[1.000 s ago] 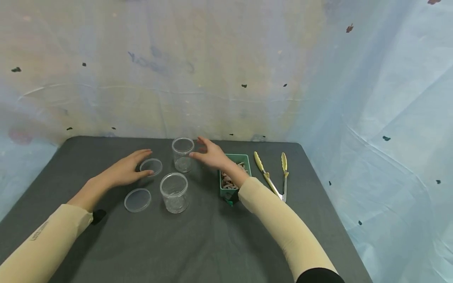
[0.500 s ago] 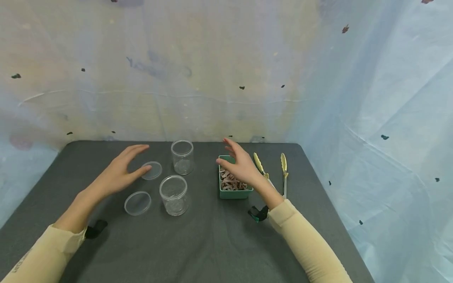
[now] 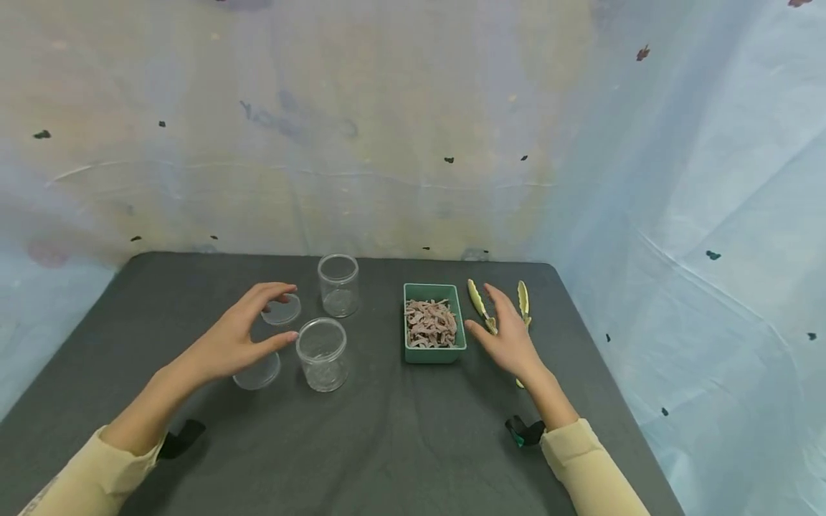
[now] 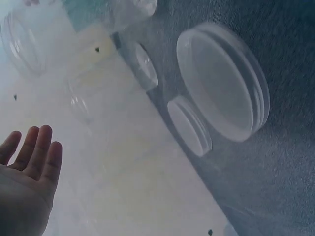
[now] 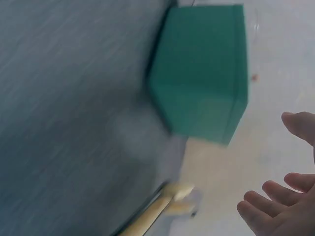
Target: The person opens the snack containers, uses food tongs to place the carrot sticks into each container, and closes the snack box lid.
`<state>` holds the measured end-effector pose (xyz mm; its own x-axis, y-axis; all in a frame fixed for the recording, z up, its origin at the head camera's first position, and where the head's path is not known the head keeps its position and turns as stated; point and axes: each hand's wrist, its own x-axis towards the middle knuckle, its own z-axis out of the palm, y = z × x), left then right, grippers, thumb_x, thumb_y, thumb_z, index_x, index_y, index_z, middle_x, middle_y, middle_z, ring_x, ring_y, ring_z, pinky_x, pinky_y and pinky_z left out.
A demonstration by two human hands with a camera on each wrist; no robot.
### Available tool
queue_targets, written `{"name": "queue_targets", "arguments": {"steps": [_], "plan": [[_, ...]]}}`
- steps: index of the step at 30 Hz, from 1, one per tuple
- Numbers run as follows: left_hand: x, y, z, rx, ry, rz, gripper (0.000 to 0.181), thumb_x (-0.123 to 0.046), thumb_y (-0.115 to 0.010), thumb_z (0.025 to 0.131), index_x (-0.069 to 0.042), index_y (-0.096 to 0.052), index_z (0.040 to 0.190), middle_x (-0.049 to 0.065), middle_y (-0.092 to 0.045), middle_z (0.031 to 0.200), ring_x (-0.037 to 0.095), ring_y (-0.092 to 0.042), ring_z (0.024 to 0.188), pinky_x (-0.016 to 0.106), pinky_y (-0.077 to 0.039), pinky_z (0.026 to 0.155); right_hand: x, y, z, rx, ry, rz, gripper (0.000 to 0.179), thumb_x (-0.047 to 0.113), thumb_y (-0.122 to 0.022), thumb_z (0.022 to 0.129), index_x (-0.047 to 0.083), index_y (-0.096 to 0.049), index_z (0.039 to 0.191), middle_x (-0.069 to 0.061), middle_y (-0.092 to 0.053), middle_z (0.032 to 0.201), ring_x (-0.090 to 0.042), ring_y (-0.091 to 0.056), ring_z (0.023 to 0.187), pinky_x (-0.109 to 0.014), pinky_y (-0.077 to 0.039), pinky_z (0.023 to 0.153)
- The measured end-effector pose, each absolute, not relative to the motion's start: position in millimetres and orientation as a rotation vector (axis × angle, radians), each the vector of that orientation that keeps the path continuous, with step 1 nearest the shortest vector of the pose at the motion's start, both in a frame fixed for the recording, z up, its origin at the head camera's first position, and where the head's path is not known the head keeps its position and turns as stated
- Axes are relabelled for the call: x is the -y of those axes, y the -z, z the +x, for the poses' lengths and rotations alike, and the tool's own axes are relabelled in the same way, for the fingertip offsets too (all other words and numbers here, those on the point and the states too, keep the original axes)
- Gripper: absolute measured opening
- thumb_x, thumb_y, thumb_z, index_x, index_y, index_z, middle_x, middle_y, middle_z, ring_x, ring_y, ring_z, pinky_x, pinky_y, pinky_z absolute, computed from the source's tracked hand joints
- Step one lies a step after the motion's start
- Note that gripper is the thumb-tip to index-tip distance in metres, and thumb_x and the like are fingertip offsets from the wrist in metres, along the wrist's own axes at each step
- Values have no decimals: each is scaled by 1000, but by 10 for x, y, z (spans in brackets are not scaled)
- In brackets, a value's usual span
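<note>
My left hand (image 3: pixel 235 337), fingers spread and holding nothing, hovers over two clear round lids. The far lid (image 3: pixel 282 309) is partly covered by my fingers and the near lid (image 3: pixel 258 373) by my thumb. The thumb tip comes right up to the rim of the near clear jar (image 3: pixel 323 355). A second clear jar (image 3: pixel 338 285) stands behind it, also lidless. To the right, my right hand (image 3: pixel 511 340) is loosely spread over the tongs (image 3: pixel 480 304), hiding their middle. Its thumb is beside the green tray (image 3: pixel 435 355), which holds greyish-brown shredded strips (image 3: pixel 431 324).
A dark cloth covers the table (image 3: pixel 387 437). Pale sheeting (image 3: pixel 387 143) hangs behind the table's far edge and along its right side. A black strap (image 3: pixel 524 431) hangs at my right wrist, another black strap (image 3: pixel 182 438) at my left.
My right hand has moved right from beside the far jar, across the green tray, to the tongs. My left hand has shifted slightly nearer to the near jar. Jars and lids stay put.
</note>
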<state>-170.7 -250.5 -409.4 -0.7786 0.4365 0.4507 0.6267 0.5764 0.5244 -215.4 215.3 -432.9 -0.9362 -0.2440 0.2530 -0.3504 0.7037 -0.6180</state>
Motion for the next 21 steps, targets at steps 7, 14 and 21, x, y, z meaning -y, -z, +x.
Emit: {"name": "queue_targets", "arguments": {"steps": [7, 14, 21], "plan": [[2394, 4185, -1643, 2753, 1032, -841, 82, -35, -83, 92, -14, -38, 158, 8, -41, 154, 34, -48, 133, 55, -50, 98, -2546, 4484, -2160, 2873, -916, 303, 85, 31, -70, 102, 3, -21, 165, -27, -21, 167, -49, -25, 151, -69, -30, 115], [2335, 4238, -1675, 2857, 979, -839, 91, -53, -80, 89, -12, -38, 158, 10, -41, 153, 37, -51, 134, 61, -48, 98, -2763, 4605, -2229, 2970, -782, 263, 94, 32, -76, 97, -6, -20, 162, -33, -20, 165, -54, -23, 149, -70, -28, 115], [2321, 4301, -1720, 2900, 933, -865, 93, -63, -78, 85, -13, -42, 155, 7, -47, 147, 29, -53, 131, 56, -50, 98, -2892, 4689, -2279, 3040, -681, 248, 100, 36, -80, 93, -11, -22, 159, -37, -23, 161, -57, -29, 145, -70, -32, 112]]}}
